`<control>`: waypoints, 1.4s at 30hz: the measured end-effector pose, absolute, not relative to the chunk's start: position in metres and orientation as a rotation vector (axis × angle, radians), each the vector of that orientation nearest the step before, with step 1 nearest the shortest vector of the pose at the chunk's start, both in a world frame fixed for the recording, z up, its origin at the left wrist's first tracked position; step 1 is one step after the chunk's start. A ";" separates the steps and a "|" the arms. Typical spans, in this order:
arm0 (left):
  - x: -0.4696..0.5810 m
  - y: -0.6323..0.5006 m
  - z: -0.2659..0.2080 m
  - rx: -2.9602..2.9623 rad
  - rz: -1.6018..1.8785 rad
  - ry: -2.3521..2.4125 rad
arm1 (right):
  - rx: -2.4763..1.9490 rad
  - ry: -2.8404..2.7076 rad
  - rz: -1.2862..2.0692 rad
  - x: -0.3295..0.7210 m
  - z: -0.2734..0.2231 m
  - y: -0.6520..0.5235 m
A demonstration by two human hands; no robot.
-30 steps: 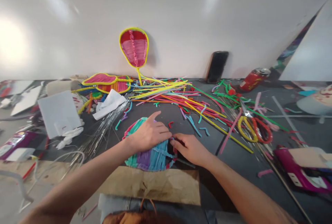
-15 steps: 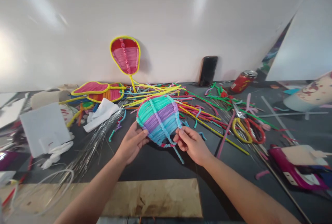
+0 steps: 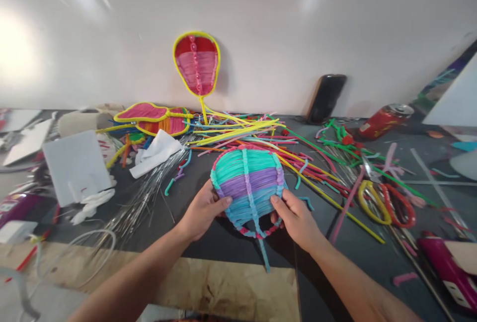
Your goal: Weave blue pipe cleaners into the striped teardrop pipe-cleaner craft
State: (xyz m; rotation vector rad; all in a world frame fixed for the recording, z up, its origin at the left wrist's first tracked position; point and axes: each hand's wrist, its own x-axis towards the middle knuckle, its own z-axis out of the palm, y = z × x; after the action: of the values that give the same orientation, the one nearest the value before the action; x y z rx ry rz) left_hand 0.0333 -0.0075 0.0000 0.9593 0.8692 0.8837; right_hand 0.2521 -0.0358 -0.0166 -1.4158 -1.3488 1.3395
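Between both hands I hold a leaf-shaped pipe cleaner panel (image 3: 261, 180), banded in green, purple and blue. A twisted rib runs down its middle and ends in a loose blue tail at the bottom. My left hand (image 3: 206, 207) grips its left edge, thumb on the front. On the right edge my right hand (image 3: 298, 212) pinches with the thumb in front and fingers behind. Near the bottom the frame is bare, with a gap under the blue band. Beyond it, a pink and red panel with a yellow rim (image 3: 197, 66) leans against the white board.
Loose pipe cleaners (image 3: 238, 130) lie heaped behind the panel, wires (image 3: 141, 207) to the left. On the right are scissors (image 3: 387, 202), a red can (image 3: 387, 120), a purple glue gun (image 3: 447, 272) and a leaning phone (image 3: 326, 98). A white card (image 3: 78, 168) stands at left.
The panel has turned more upright and squarely towards me, its tail now pointing nearly straight down. My right hand has shifted its grip up the right edge. The view has tilted downward.
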 end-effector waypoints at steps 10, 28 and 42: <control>0.021 -0.001 0.007 0.942 0.775 0.870 | -1.154 -0.919 1.525 0.253 -0.021 -0.031; 0.018 0.002 0.004 0.834 0.726 0.820 | -0.995 -0.530 1.484 0.252 -0.020 -0.023; 0.026 -0.006 0.003 1.010 0.520 0.999 | -1.027 -0.656 1.448 0.263 -0.022 -0.018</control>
State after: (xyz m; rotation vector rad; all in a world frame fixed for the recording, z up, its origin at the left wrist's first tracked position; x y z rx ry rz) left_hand 0.0259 -0.0057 0.0034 1.0097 0.9986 0.5205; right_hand 0.2634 -0.0181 -0.0218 -1.0268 -0.6558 1.4482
